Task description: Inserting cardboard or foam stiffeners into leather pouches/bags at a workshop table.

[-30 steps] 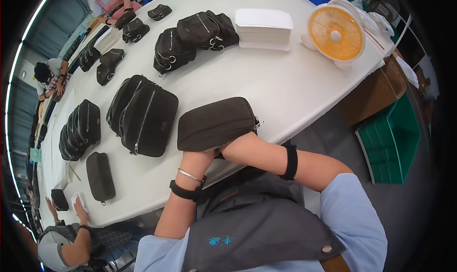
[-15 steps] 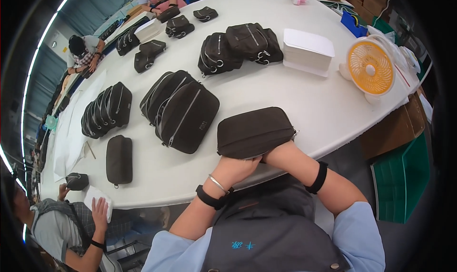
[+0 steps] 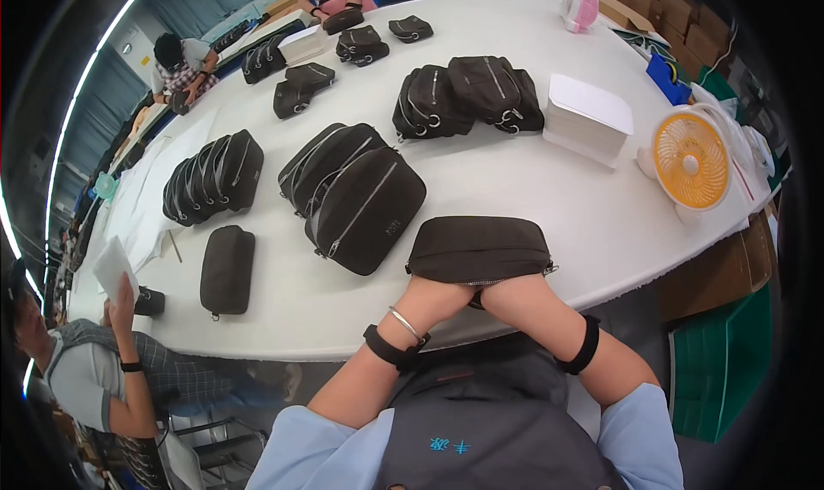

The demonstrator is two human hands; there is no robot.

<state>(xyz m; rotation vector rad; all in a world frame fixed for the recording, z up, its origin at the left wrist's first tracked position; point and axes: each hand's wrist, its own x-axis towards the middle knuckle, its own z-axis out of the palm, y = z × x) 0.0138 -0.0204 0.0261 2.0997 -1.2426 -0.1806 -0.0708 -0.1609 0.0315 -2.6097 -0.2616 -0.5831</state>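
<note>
Change noted: compared with the view a second ago, the dark pouch (image 3: 478, 250) under your hands now sits squarer to you. Earlier its right end was tipped up and away; now its long axis runs left to right, roughly parallel to the near edge of the white table (image 3: 532, 181). The head view has also swung, so more of the table's left side shows. My reading: the pouch has been turned and settled while you work at its near side, so the work in hand stays on this one piece.

Left to right:

- Far left, a co-worker's hand (image 3: 123, 294) lifts a white sheet (image 3: 112, 265).
- A single flat pouch (image 3: 227, 269) lies alone, well apart from yours.
- A stack of larger bags (image 3: 365, 202) lies just beside your pouch, on its upper left.
- Your left hand (image 3: 427, 299) is tucked against the pouch's lower left edge. Fingers hidden beneath it; I cannot tell whether they are apart or closed.
- The pouch lies flat near the table's front edge. Its zipper edge faces you, and a metal fitting shows at its right end.
- Your right hand (image 3: 506, 294) meets the pouch's lower right edge. Fingers likewise hidden; grip cannot be told.
- Far right, a white paper stack (image 3: 588, 119) and an orange fan (image 3: 689, 161) stand well apart.
</note>
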